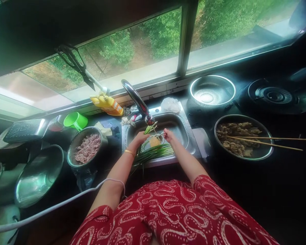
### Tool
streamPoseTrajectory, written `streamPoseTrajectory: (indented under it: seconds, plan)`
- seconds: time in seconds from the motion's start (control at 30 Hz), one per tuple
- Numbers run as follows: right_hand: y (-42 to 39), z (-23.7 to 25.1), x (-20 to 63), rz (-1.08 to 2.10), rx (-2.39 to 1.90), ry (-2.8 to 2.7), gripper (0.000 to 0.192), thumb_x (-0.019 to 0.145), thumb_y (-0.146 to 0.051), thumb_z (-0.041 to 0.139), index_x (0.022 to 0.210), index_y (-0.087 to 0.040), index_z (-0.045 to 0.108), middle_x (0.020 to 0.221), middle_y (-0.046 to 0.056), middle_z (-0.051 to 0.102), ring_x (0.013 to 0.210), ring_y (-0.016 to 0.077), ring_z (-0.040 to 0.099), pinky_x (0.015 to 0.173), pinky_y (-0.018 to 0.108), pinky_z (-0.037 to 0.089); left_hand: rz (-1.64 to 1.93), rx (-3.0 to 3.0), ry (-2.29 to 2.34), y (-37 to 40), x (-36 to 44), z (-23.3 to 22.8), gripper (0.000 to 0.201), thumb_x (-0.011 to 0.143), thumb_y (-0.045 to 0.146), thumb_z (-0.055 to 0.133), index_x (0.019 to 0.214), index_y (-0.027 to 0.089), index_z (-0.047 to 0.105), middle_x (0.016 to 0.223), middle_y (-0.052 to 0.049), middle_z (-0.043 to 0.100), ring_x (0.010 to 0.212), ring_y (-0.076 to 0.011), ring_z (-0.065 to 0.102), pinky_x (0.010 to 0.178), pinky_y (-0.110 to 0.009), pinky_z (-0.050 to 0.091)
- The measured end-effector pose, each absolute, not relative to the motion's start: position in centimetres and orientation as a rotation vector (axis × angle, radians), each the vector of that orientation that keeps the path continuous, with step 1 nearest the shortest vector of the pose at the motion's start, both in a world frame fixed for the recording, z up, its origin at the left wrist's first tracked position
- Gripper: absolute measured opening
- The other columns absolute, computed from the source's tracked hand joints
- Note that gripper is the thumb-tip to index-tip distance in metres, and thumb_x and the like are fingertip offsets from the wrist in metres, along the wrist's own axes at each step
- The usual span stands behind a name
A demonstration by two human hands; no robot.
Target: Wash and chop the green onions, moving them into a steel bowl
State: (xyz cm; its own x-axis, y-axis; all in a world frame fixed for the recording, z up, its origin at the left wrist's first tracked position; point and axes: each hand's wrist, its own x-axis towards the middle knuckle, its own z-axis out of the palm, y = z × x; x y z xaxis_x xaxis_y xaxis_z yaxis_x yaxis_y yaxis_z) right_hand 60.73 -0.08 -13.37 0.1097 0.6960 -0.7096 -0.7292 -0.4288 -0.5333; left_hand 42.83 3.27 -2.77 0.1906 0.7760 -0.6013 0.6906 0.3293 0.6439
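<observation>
My left hand (142, 136) is closed round a small bunch of scallions (150, 129), their cut or root ends pointing up under the faucet (149, 118). More long green scallions (155, 153) lie across the front of the steel sink (190, 134). To the right of the bunch, my right hand (167, 135) is closed with its fingertips together; whether it pinches anything is too small to make out. Between the hands, low in the sink, a yellowish piece (155, 141) shows, partly covered by the green leaves.
Left of the sink stand a bowl of minced meat (88, 148), a green cup (75, 120) and a large steel basin (39, 177). On the right are a colander (213, 90), a pan of brown food (238, 139) with chopsticks (272, 144), and a stove burner (275, 95). Yellow bottles (109, 105) line the windowsill.
</observation>
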Motion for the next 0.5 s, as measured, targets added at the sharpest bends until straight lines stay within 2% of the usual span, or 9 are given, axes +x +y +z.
streamPoseTrajectory:
  seconds: [0.1, 0.17, 0.27, 0.33, 0.43, 0.5]
  plan:
    - [-0.2, -13.1, 62.2, 1.512, -1.260, -0.025, 0.024, 0.081, -0.027, 0.069, 0.066, -0.019, 0.053, 0.048, -0.007, 0.050, 0.038, 0.0040, 0.041, 0.036, 0.014, 0.035, 0.079, 1.398, 1.531, 3.3, 42.4, -2.0, 0.012, 0.076, 0.024, 0.063, 0.074, 0.014, 0.055, 0.049, 0.007, 0.040, 0.040, -0.0056, 0.031, 0.044, -0.022, 0.022]
    - [-0.1, -12.5, 62.3, 1.505, -1.239, -0.138, 0.017, 0.079, -0.029, 0.071, 0.074, -0.019, 0.059, 0.059, -0.004, 0.060, 0.043, 0.0049, 0.049, 0.037, 0.015, 0.037, 0.046, 1.406, 1.514, 3.2, 42.4, -1.7, 0.012, 0.075, 0.023, 0.063, 0.074, 0.014, 0.056, 0.049, 0.007, 0.041, 0.040, -0.0057, 0.032, 0.044, -0.022, 0.022]
    - [0.1, -11.5, 61.2, 1.625, -1.135, -0.373, 0.021, 0.073, -0.033, 0.075, 0.083, -0.019, 0.063, 0.072, -0.001, 0.068, 0.049, 0.0069, 0.056, 0.039, 0.016, 0.038, 0.010, 1.419, 1.474, 3.0, 42.8, -1.7, 0.012, 0.074, 0.024, 0.063, 0.075, 0.013, 0.058, 0.048, 0.007, 0.043, 0.041, -0.0057, 0.033, 0.044, -0.021, 0.023]
    - [0.2, -11.2, 60.3, 1.678, -1.098, -0.520, 0.024, 0.069, -0.035, 0.077, 0.075, -0.018, 0.062, 0.063, -0.002, 0.064, 0.046, 0.0061, 0.051, 0.039, 0.016, 0.036, 0.004, 1.431, 1.446, 2.8, 43.0, -1.8, 0.012, 0.073, 0.023, 0.062, 0.075, 0.013, 0.059, 0.047, 0.007, 0.042, 0.042, -0.0057, 0.033, 0.045, -0.020, 0.024]
    - [0.3, -11.4, 59.4, 1.633, -1.159, -0.622, 0.031, 0.066, -0.036, 0.077, 0.058, -0.017, 0.055, 0.045, -0.007, 0.050, 0.038, 0.0041, 0.039, 0.036, 0.017, 0.030, -0.007, 1.446, 1.422, 2.7, 43.3, -2.1, 0.009, 0.072, 0.022, 0.062, 0.072, 0.013, 0.059, 0.047, 0.008, 0.041, 0.042, -0.0054, 0.032, 0.045, -0.020, 0.023]
    - [0.5, -11.6, 59.4, 1.611, -1.207, -0.599, 0.033, 0.066, -0.035, 0.077, 0.053, -0.018, 0.051, 0.042, -0.008, 0.046, 0.035, 0.0038, 0.035, 0.034, 0.018, 0.027, -0.017, 1.448, 1.417, 2.6, 43.5, -2.3, 0.010, 0.072, 0.021, 0.063, 0.068, 0.014, 0.057, 0.047, 0.007, 0.042, 0.042, -0.0049, 0.032, 0.045, -0.020, 0.023]
